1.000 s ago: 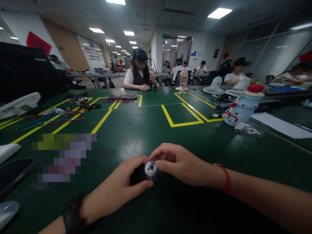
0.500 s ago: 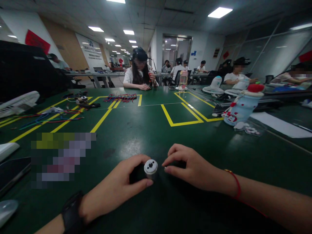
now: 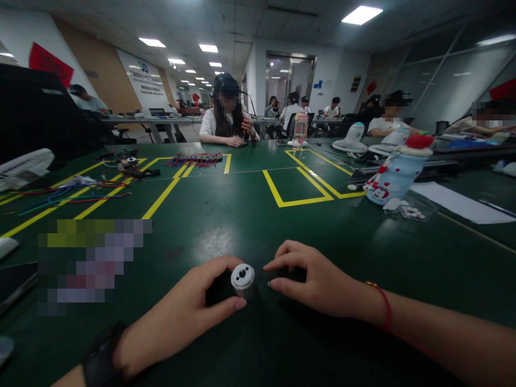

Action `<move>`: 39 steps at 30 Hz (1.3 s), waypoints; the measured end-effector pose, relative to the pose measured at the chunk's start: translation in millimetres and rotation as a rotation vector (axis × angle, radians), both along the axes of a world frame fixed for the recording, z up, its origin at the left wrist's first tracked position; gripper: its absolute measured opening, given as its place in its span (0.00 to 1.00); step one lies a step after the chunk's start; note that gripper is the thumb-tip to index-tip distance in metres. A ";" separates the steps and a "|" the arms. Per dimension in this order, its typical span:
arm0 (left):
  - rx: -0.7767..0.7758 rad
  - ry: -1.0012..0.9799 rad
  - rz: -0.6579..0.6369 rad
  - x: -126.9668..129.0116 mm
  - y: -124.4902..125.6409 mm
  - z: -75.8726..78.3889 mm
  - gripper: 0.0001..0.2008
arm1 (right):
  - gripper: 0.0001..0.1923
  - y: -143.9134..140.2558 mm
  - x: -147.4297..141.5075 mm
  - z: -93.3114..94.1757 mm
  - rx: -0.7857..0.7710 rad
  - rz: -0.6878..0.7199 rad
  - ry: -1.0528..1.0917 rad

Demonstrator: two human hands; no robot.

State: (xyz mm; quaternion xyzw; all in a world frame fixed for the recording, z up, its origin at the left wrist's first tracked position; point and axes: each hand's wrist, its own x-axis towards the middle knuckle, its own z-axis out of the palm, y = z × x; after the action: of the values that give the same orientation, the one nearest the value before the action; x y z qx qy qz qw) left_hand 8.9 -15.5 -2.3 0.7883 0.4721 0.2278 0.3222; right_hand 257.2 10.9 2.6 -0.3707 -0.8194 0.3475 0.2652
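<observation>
A small electric motor stands upright on the green table, a silver cylinder with a pale round end face, a dark centre and small dark holes. My left hand curls around it from the left, thumb at its near side and forefinger at its far side; the other fingers are hidden. To the right of the motor, my right hand hovers with thumb and forefinger apart, not touching it. A tiny glint shows at the right thumb's tip; whether it is a nail or a small part, I cannot make out.
Coloured wires lie across yellow tape at the back. More loose wires and a small assembly are on the left. A blue bottle and white paper stand right. A co-worker sits opposite.
The view has shifted slightly, so the motor and table things appear further left. My right thumb and forefinger have spread apart; a tiny light thing between them earlier is no longer clearly visible.
</observation>
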 end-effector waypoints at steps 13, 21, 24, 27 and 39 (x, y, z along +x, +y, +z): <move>-0.032 0.007 0.003 -1.2 -0.7 2.8 0.16 | 0.12 26.6 14.2 -5.6 -0.454 -0.247 0.475; -0.010 0.007 0.003 -0.9 0.1 1.0 0.16 | 0.08 2.9 5.1 4.3 0.033 0.086 -0.062; -0.013 0.004 -0.003 -0.8 -0.1 1.6 0.15 | 0.09 4.6 5.2 3.6 0.013 0.058 -0.063; -0.006 0.006 0.002 -0.8 -0.5 1.9 0.16 | 0.09 10.1 7.6 2.5 -0.109 -0.029 -0.008; -0.008 -0.009 -0.026 1.1 -0.3 2.5 0.13 | 0.05 1.4 -8.4 3.5 0.121 0.043 -0.088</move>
State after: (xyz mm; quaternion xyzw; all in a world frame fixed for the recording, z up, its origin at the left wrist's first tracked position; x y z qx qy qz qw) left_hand 10.0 -15.8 0.2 0.7921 0.4612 0.2254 0.3304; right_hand 248.9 12.3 6.1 -0.3513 -0.8576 0.2861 0.2435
